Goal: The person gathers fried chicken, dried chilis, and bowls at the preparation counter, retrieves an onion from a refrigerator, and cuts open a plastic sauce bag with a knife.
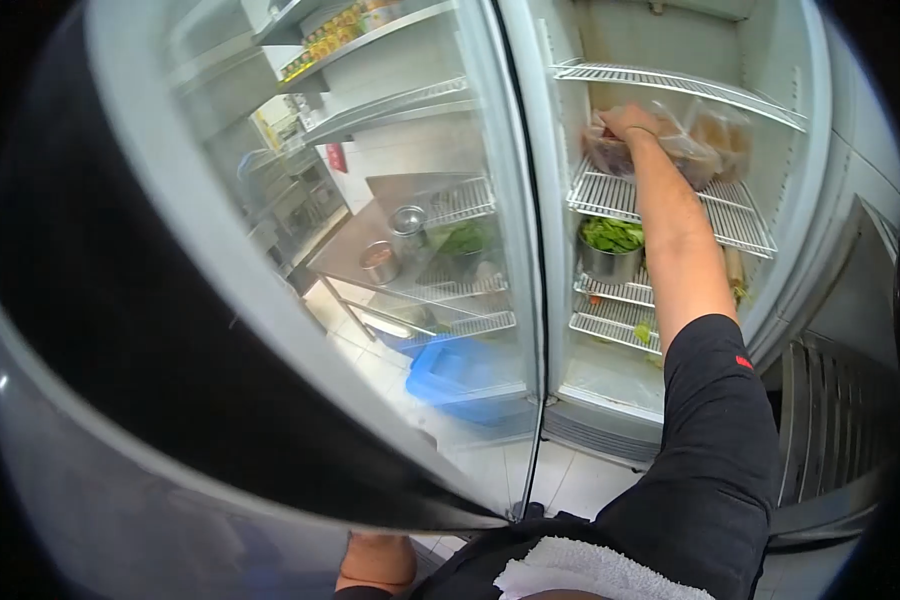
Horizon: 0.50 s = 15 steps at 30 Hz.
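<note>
Glossy clear plastic bag (690, 150) on white-coated wire shelf (740, 225)

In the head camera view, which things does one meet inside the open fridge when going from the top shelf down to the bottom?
Top wire shelf → right hand on the plastic bags of food → second wire shelf → metal pot of green leaves → lower wire shelves → fridge floor.

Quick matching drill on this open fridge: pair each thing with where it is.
1. right hand
2. metal pot of greens
3. glass door
4. white towel

a. swung open at left
b. at the bottom edge of the view
c. on clear bags, upper wire shelf
d. on the shelf below the bags

Pairs: 1-c, 2-d, 3-a, 4-b
</note>
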Available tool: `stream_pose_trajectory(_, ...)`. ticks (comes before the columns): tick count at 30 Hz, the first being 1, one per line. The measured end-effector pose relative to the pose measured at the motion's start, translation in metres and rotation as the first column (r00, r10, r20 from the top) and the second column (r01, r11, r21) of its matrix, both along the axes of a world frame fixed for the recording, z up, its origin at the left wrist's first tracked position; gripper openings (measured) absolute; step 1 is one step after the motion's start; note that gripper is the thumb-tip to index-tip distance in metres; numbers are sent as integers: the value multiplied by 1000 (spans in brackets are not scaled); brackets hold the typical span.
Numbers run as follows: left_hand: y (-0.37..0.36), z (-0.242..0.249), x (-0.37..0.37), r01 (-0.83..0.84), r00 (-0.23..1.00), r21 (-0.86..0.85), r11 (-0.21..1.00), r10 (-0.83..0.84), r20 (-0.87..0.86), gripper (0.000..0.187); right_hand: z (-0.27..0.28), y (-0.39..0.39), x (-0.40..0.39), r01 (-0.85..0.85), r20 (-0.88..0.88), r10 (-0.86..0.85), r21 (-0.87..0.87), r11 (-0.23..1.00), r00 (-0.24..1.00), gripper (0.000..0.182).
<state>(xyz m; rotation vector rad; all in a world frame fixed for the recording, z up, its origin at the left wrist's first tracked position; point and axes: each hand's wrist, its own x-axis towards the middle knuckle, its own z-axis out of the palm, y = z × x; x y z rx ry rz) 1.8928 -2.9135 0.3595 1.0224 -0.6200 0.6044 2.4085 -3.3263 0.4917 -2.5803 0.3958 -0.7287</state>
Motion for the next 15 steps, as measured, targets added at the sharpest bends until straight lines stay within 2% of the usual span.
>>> stream_pose_trajectory(5,28,17,15,98,993,37,995,-100,62,34,-3,15,-7,7,-171,-26,-109,994,985,64)
stream_pose_trajectory(8,37,27,19,147,984,57,987,-152,94,32,-1,9,-9,37,-64,-36,12,999,997,59)
stream_pose_trajectory(11,46,33,19,185,973,73,980,-193,127,33,-14,-29,37,-60,73,50,141,988,996,55)
stream_pose_trajectory(12,46,36,19,203,968,83,976,-212,131,34,-24,-40,39,-158,202,112,225,961,973,56)
stream_pose_trajectory(14,42,46,22,249,955,106,963,-262,142,37,-36,-49,25,-368,467,184,341,865,865,57)
stream_pose_trajectory(15,34,54,23,285,943,133,949,-303,141,34,-40,-35,-11,-471,582,142,465,749,800,48)
